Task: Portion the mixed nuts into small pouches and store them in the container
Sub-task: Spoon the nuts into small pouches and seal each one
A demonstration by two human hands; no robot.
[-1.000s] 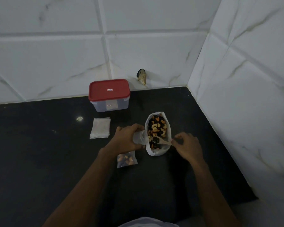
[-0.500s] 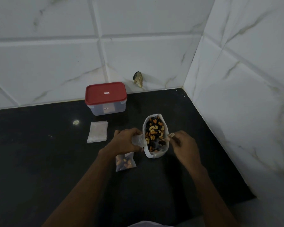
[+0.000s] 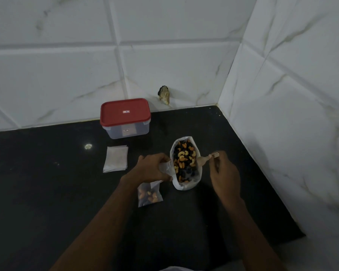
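An open white bag of mixed nuts [image 3: 186, 163] stands on the black counter [image 3: 47, 192]. My left hand [image 3: 151, 169] grips a small clear pouch [image 3: 165, 167] against the bag's left rim. My right hand [image 3: 222, 171] pinches the handle of a small wooden scoop [image 3: 205, 159], whose bowl sits at the bag's right edge above the nuts. A filled pouch of nuts [image 3: 149, 194] lies below my left hand. A stack of empty pouches [image 3: 115, 161] lies to the left. The clear container with a red lid [image 3: 125, 117] stands shut at the back by the wall.
White marble-look tiled walls meet in a corner at the back right. A small brownish lump [image 3: 164, 94] sticks to the back wall just above the counter. A bright reflection spot [image 3: 88, 146] shows on the counter to the left of the pouches.
The scoop has come up out of the middle of the nuts to the bag's right edge, with my right hand drawing it rightwards. My left hand still holds the pouch at the bag's left rim.
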